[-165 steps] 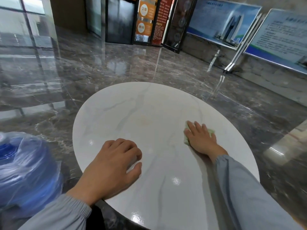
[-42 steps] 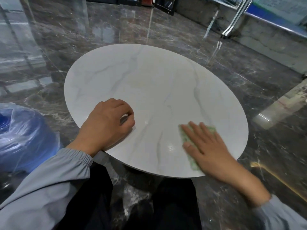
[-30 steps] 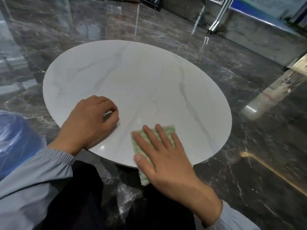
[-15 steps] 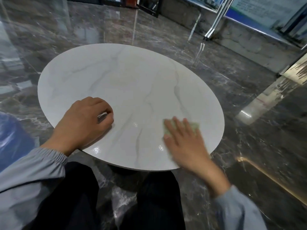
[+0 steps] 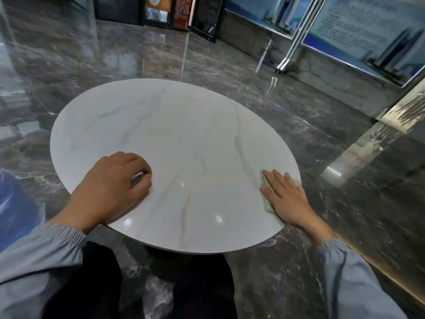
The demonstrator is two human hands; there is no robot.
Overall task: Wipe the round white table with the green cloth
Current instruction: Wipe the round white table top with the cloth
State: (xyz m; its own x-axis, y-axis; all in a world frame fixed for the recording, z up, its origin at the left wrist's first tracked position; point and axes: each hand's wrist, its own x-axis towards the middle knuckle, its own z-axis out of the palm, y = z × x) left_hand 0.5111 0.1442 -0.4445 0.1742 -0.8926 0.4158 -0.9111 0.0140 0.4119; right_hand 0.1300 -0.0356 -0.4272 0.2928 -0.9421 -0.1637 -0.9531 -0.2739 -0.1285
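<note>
Now right hand (image 5: 288, 200) presses green cloth (image 5: 268, 207) flat by the table (image 5: 174, 134) edge.

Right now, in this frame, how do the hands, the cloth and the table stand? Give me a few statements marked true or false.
1. The right hand lies flat, fingers straight, on the green cloth. True.
2. The cloth sits at the middle of the table. False: it is at the table's right edge, mostly hidden under the hand.
3. The left hand rests on the table with its fingers curled. True.
4. Both hands press on the cloth. False: only the right hand does; the left hand is well apart from it, near the table's near left edge.
</note>
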